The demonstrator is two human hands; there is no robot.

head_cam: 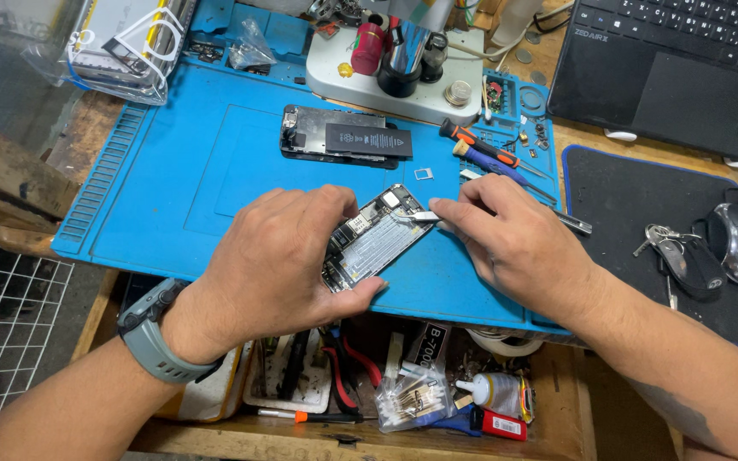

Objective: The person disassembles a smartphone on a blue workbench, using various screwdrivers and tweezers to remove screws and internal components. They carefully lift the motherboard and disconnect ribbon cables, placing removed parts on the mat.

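Here, opened phone (375, 242) lies diagonally — top upper-right.

Pretty bright, even light from above; soft shadows under my hands on the blue mat (172, 171). Sharp center, slight bending at edges.

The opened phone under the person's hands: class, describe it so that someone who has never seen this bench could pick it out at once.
Start at the blue work mat. Near its front edge, the left hand steadies an opened phone lying tilted, while the right hand works on it with tweezers. Unlike the other opened phone behind it, it shows no black battery.
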